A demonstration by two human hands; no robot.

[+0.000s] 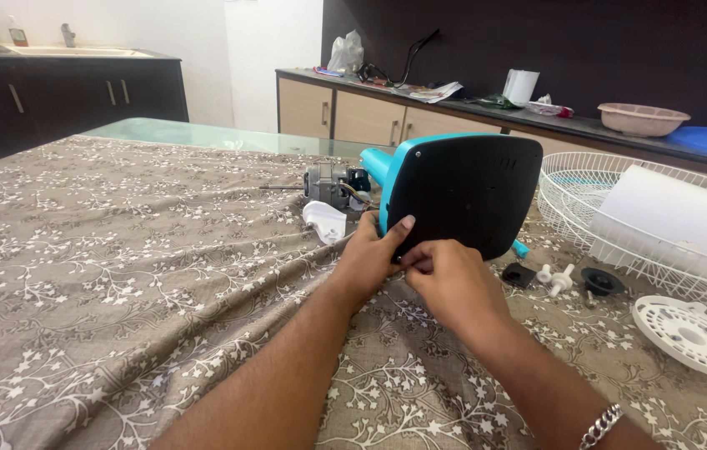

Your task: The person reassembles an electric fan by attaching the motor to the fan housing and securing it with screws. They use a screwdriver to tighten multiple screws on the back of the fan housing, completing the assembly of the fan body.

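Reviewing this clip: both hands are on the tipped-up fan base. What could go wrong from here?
1. The fan base stands on edge, steadied by the left hand and right hand; on the wrinkled cloth it might tip.
2. The exposed motor hangs off its neck, so a shift could knock it against the table.
3. The small loose parts lie close by and could get nudged away.

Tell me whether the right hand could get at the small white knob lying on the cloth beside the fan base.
Probably yes. The right hand is pinching at the lower edge of the black fan base, and the white knob lies on the cloth just to its right, with nothing between them. The hand would have to let go first.
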